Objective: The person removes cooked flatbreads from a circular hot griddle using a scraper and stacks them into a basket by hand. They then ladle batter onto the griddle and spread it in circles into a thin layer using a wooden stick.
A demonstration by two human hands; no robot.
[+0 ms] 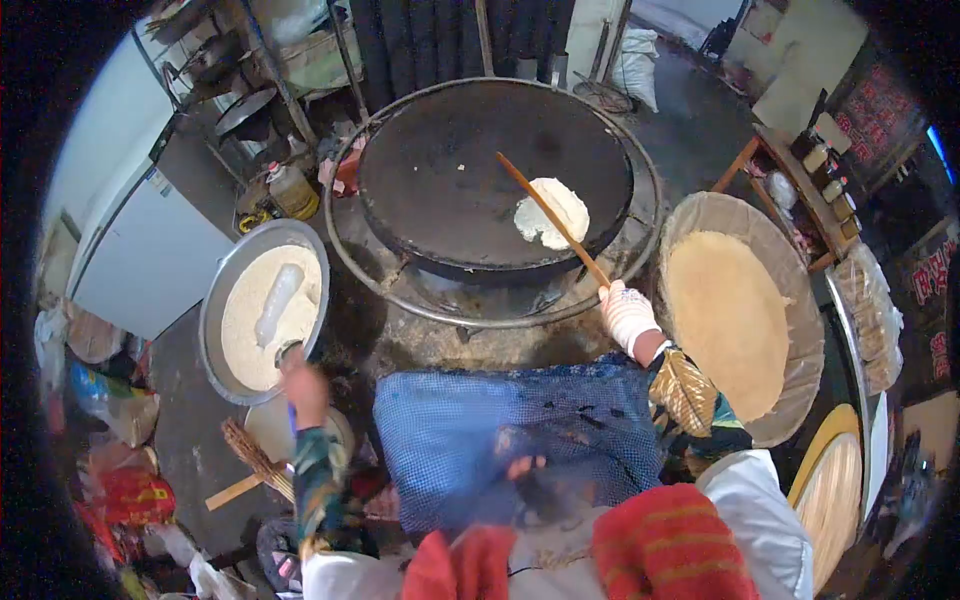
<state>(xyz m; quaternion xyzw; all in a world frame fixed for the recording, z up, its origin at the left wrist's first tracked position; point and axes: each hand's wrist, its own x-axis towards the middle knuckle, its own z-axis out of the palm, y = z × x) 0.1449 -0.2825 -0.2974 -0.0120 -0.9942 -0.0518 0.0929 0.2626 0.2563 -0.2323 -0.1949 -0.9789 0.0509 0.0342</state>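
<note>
- Left hand (306, 390): blurred; what it grips, unclear.
- Stick (548, 214): near end hidden in the right hand (629, 315).
- 2 pale specks (460, 167) on the griddle (440, 212): too small to tell.
- Red cloth (675, 550): cut off by the bottom edge.

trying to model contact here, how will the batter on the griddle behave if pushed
The batter would likely smear rather than slide as one piece: its edge is ragged and notched at the lower left. It is probably floppy, apt to fold or tear if lifted, as it lies in a flat, uneven patch on the griddle.
</note>
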